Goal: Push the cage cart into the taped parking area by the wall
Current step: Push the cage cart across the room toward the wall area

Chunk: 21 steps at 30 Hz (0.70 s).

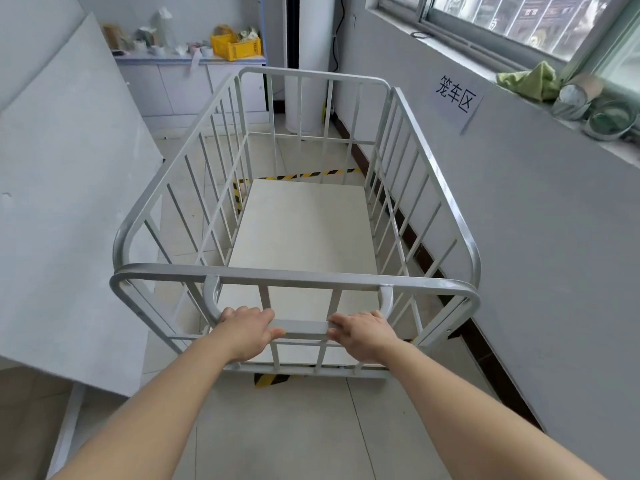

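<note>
A grey metal cage cart (429,161) with barred sides and a pale floor board stands lengthwise along the right wall. My left hand (247,332) and my right hand (360,336) both grip its low handle bar (301,328) at the near end. Yellow-and-black floor tape (311,174) runs across the floor beyond the cart's far end. Another strip of tape (237,197) shows through the bars on the left, and a piece (266,379) peeks out under the near edge. The cart's wheels are hidden.
A paper sign (455,95) with characters hangs on the right wall. A large white board (69,202) leans close on the left. A white cabinet (187,84) with a yellow crate (235,46) stands ahead. The window sill (554,109) holds tape rolls and a green cloth.
</note>
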Available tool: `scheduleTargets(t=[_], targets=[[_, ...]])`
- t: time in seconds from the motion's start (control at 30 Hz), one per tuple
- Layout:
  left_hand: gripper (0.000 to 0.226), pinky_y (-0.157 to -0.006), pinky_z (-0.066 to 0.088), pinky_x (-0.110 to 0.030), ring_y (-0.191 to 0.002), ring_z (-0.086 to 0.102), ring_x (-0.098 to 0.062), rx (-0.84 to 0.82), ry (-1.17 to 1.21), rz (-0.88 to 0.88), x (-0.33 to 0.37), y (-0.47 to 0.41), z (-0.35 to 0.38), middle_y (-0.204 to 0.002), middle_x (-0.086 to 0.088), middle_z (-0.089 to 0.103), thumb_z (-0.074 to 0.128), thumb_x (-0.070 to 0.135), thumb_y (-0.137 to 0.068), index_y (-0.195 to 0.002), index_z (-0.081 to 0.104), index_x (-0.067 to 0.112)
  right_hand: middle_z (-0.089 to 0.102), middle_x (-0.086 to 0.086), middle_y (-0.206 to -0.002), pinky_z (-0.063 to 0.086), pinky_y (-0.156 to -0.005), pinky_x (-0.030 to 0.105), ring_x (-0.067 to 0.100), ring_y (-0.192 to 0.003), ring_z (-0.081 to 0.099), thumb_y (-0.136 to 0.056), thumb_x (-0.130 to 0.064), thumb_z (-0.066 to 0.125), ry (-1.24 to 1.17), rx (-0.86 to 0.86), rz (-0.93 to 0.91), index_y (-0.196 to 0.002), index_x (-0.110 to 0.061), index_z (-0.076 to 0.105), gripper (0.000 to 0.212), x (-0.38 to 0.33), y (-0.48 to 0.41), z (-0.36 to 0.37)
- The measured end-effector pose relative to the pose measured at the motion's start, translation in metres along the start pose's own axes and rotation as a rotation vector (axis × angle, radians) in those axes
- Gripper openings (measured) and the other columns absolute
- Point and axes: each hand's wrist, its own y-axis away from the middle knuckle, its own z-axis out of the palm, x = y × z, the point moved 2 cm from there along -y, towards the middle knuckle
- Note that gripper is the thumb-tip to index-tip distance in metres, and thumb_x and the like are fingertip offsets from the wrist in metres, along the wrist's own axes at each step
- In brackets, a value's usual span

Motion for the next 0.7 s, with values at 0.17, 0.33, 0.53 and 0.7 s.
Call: scheduleTargets(t=[0.17, 0.33, 0.53, 0.7], targets=[[0.041, -0.092, 0.031, -0.044, -0.109, 0.050, -0.024, -0.009, 0.011, -0.001, -0.011, -0.043, -0.021, -0.112, -0.002, 0.059, 0.026, 0.054, -0.098, -0.109, 0.048, 0.021, 0.065, 0.003, -0.120, 0.030, -0.098, 0.041, 0.029, -0.112, 0.053, -0.100, -0.051, 0.022, 0.012, 0.004, -0.006, -0.129, -0.029, 0.046, 0.044, 0.014, -0.041, -0.023], [0.035, -0.094, 0.031, -0.044, -0.111, 0.049, -0.023, -0.024, 0.038, -0.009, -0.018, -0.082, -0.040, -0.111, 0.000, 0.058, 0.027, 0.054, -0.098, -0.105, 0.045, 0.024, 0.065, 0.005, -0.120, 0.031, -0.100, 0.042, 0.029, -0.112, 0.053, -0.100, -0.054, 0.021, -0.001, -0.006, -0.031, -0.133, -0.030, 0.044, 0.047, 0.032, -0.079, -0.043], [0.025, -0.098, 0.032, -0.045, -0.111, 0.048, -0.023, -0.027, 0.077, -0.024, -0.015, -0.123, -0.063, -0.105, 0.002, 0.055, 0.029, 0.053, -0.098, -0.096, 0.037, 0.029, 0.065, 0.005, -0.118, 0.031, -0.097, 0.042, 0.029, -0.110, 0.054, -0.100, -0.054, 0.021, 0.002, -0.008, -0.061, -0.132, -0.030, 0.044, 0.046, 0.057, -0.115, -0.068], [0.028, -0.097, 0.030, -0.044, -0.113, 0.047, -0.024, -0.016, 0.070, -0.042, 0.001, -0.157, -0.079, -0.114, -0.002, 0.058, 0.028, 0.053, -0.098, -0.096, 0.037, 0.027, 0.066, 0.004, -0.118, 0.031, -0.101, 0.042, 0.029, -0.111, 0.054, -0.100, -0.053, 0.022, -0.004, -0.019, -0.062, -0.133, -0.029, 0.044, 0.046, 0.088, -0.135, -0.090]])
